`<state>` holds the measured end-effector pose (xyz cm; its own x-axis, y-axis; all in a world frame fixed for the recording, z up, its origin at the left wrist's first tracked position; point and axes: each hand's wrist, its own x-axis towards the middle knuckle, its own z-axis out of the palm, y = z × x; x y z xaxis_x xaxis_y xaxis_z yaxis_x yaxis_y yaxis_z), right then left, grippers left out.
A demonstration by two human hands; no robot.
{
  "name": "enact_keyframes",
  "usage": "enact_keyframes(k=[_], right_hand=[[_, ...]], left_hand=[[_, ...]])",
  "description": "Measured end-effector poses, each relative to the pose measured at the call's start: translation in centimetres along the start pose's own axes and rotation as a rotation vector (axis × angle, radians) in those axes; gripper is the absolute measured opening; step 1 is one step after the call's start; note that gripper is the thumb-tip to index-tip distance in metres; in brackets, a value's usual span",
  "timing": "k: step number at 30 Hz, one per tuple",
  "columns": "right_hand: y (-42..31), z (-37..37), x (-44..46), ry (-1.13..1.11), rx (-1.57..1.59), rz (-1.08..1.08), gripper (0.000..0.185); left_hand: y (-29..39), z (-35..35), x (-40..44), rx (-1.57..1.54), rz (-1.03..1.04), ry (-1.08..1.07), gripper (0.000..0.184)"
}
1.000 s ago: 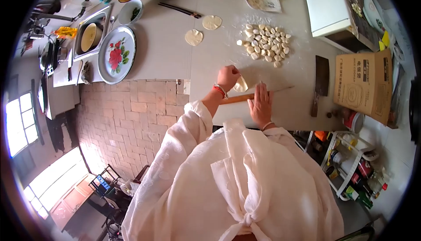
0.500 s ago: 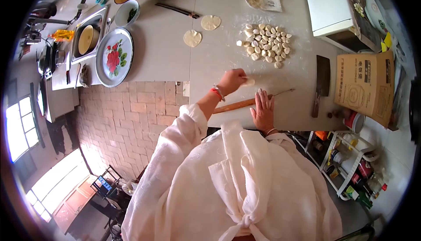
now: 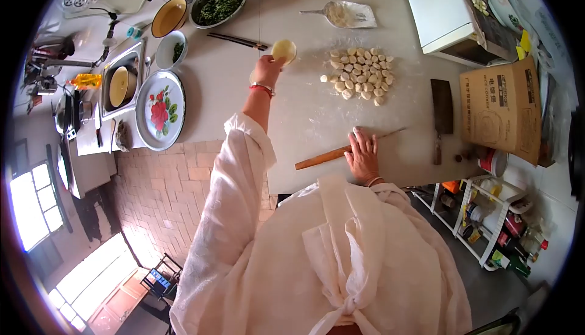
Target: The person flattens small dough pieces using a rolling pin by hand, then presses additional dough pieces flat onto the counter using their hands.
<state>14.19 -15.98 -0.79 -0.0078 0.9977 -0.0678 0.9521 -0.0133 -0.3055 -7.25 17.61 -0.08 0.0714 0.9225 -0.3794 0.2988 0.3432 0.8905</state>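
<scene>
My left hand (image 3: 268,72) is stretched out over the table, its fingers closed on the near edge of a thin round dough wrapper (image 3: 284,50). Another wrapper lies mostly hidden behind that hand; only a sliver of its edge shows. My right hand (image 3: 364,153) rests flat across a wooden rolling pin (image 3: 323,158) near the table's front edge, fingers stretched out. The pin's thin end sticks out to the right of the fingers. Beyond it lies a floury cluster of small dough pieces (image 3: 364,73).
Chopsticks (image 3: 237,41) lie near a bowl of chopped greens (image 3: 220,3). A flowered enamel tray (image 3: 146,106) stands at left, by the sink (image 3: 135,55). A floury scoop (image 3: 350,15) lies at the back. At right are a cleaver (image 3: 442,109) and a cardboard box (image 3: 496,112).
My left hand has moved forward and left with a wrapper, from beside the rolling pin to where the wrappers lie. My right hand has stayed on the pin. The view has shifted slightly.
</scene>
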Motion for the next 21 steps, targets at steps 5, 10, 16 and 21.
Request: enact_keyframes(k=[5,10,16,21], right_hand=[[0.5,0.3,0.0,0.039,0.032,-0.007,0.061],[0.8,0.6,0.6,0.086,0.102,-0.015,0.061],[1.2,0.3,0.5,0.102,0.065,-0.052,0.057],[1.3,0.7,0.2,0.146,0.061,-0.047,0.053]], left_hand=[[-2.3,2.8,-1.3,0.635,0.42,0.269,0.032],[-2.1,9.3,-5.7,0.425,0.74,-0.019,0.036],[-2.6,10.3,-7.7,0.64,0.474,-0.06,0.016],[-3.1,9.5,-14.3,0.72,0.23,-0.619,0.029]])
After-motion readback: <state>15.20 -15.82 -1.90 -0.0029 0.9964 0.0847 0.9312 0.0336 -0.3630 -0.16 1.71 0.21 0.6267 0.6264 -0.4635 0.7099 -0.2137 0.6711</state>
